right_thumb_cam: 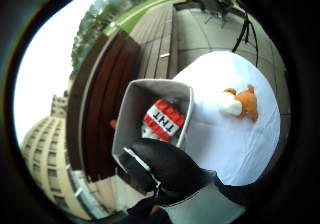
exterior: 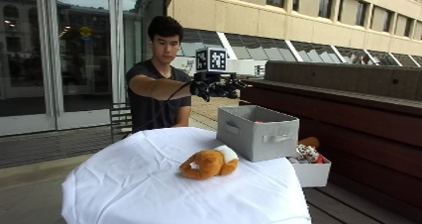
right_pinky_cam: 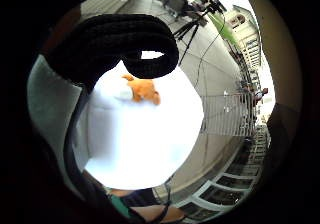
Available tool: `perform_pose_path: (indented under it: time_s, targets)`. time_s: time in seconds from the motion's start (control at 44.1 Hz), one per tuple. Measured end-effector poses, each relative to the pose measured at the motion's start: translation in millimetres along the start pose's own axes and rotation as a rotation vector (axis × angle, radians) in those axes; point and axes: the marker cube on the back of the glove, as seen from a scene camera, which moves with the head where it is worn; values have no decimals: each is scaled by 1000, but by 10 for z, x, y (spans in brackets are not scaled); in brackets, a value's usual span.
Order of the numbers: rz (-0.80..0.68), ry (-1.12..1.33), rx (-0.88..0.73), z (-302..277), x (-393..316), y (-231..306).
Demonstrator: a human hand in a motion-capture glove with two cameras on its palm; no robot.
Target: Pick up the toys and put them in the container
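Outside view: gloved right hand (exterior: 216,88) hangs in the upper middle of the frame above the grey container (exterior: 256,132), fingers relaxed, holding nothing. A TNT block toy (right_thumb_cam: 163,119) lies inside the container. An orange plush toy (exterior: 210,163) rests on the white tablecloth (exterior: 151,184), centre frame.

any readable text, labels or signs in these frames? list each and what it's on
"TNT": on the red-and-white block toy lying inside the grey container.
Round yellow sign behind the glass doors: too small to read.
Plush toy, white tablecloth: no text visible.
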Motion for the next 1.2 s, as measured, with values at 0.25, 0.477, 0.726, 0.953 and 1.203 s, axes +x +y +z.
perform_pose_path:
  time_s: [0.25,0.477,0.726,0.953,1.203]
  targets:
    - [37,-11,-198,1480,820,-266]
    - [86,-67,-252,2168,734,-267]
    - [85,-201,-200,2260,704,-288]
    - [75,-85,-243,2059,772,-176]
    - [115,-50,-229,1658,826,68]
